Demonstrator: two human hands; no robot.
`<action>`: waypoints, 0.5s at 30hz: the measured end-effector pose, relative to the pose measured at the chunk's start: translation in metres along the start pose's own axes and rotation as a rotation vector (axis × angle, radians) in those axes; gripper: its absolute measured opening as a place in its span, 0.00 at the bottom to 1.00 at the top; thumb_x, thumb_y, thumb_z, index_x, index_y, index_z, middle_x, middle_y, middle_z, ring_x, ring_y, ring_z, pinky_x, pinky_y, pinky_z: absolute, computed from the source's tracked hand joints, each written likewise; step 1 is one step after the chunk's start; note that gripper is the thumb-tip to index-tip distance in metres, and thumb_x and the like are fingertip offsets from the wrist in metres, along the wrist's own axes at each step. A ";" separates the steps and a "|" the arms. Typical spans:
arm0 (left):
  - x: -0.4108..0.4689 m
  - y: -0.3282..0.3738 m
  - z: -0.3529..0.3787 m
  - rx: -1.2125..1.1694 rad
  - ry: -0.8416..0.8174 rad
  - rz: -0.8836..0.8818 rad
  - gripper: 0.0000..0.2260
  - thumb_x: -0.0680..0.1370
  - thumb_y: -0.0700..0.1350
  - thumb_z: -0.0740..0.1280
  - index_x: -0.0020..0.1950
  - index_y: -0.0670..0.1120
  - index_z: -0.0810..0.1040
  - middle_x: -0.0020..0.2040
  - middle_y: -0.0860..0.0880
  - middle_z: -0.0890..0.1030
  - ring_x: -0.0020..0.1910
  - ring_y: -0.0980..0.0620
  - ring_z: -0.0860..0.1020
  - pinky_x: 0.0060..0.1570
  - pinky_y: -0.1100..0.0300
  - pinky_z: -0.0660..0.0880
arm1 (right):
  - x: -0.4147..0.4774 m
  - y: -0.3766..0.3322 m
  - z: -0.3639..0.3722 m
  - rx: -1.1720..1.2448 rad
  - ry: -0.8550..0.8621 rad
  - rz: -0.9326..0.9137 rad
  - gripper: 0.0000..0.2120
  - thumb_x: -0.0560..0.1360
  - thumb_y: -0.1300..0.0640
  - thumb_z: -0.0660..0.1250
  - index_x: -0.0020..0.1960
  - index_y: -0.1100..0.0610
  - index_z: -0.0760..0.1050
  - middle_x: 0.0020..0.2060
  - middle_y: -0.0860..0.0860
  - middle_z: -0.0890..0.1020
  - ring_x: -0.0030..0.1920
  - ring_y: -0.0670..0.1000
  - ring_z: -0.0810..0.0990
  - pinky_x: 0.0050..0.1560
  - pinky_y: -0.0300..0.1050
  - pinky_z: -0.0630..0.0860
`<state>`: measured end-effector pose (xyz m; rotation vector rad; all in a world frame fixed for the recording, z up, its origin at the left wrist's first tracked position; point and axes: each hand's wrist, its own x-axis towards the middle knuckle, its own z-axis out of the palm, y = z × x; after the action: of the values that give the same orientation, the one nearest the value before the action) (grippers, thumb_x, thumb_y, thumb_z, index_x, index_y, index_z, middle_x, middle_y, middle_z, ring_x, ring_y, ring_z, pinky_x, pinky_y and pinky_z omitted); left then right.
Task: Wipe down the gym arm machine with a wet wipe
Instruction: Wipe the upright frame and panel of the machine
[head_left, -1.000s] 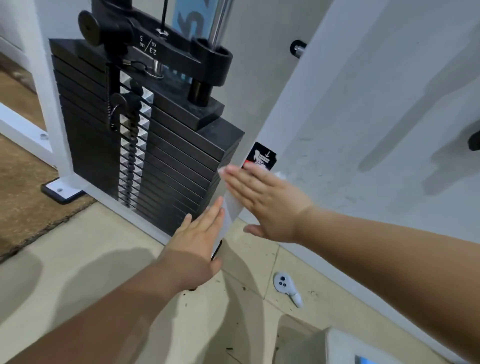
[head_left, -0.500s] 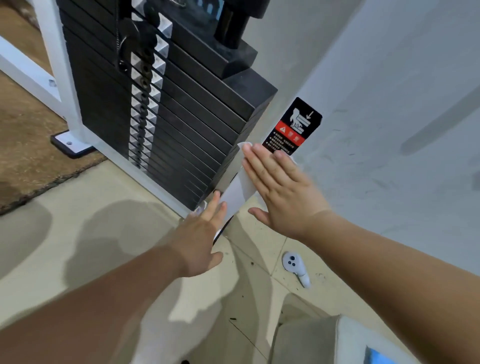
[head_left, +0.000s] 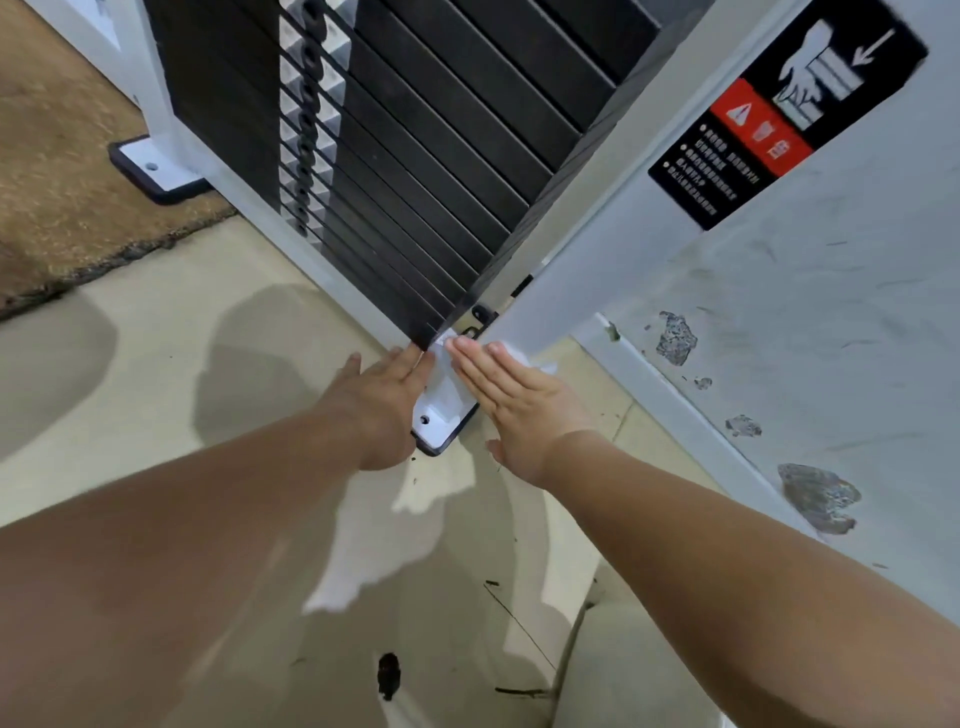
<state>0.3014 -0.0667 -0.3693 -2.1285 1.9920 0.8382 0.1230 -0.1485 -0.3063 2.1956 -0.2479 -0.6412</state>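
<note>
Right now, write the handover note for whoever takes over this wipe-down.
Left hand: flat, fingers straight, at the base of the post, holding nothing.
Right hand: flat, pressing the wipe on the post just above the foot plate.
Done: this side of the post, wiped from just below the sticker down to the base.
Left: foot plate and weight stack; nothing shows them wiped.
</note>
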 end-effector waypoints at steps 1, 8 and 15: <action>0.002 -0.001 -0.001 -0.020 0.008 0.003 0.42 0.81 0.52 0.63 0.81 0.48 0.33 0.83 0.51 0.37 0.82 0.52 0.43 0.80 0.45 0.45 | 0.002 -0.001 0.000 0.005 -0.013 -0.008 0.41 0.83 0.40 0.41 0.77 0.69 0.26 0.75 0.63 0.26 0.77 0.60 0.26 0.72 0.58 0.20; 0.018 -0.009 0.008 -0.040 -0.008 0.043 0.42 0.80 0.53 0.62 0.81 0.48 0.33 0.83 0.52 0.40 0.82 0.50 0.42 0.78 0.41 0.45 | -0.021 0.020 -0.004 -0.020 0.162 0.143 0.43 0.80 0.43 0.50 0.81 0.67 0.37 0.80 0.62 0.33 0.80 0.58 0.32 0.78 0.56 0.28; 0.022 -0.023 0.008 0.075 -0.007 0.046 0.41 0.79 0.43 0.60 0.81 0.50 0.33 0.82 0.55 0.37 0.82 0.47 0.38 0.78 0.37 0.42 | 0.012 -0.051 0.034 -0.019 -0.122 -0.051 0.35 0.78 0.57 0.42 0.78 0.67 0.27 0.74 0.65 0.24 0.71 0.63 0.20 0.63 0.61 0.12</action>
<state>0.3207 -0.0801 -0.3924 -2.0442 2.0419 0.7642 0.1139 -0.1432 -0.3677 2.1530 -0.2480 -0.8041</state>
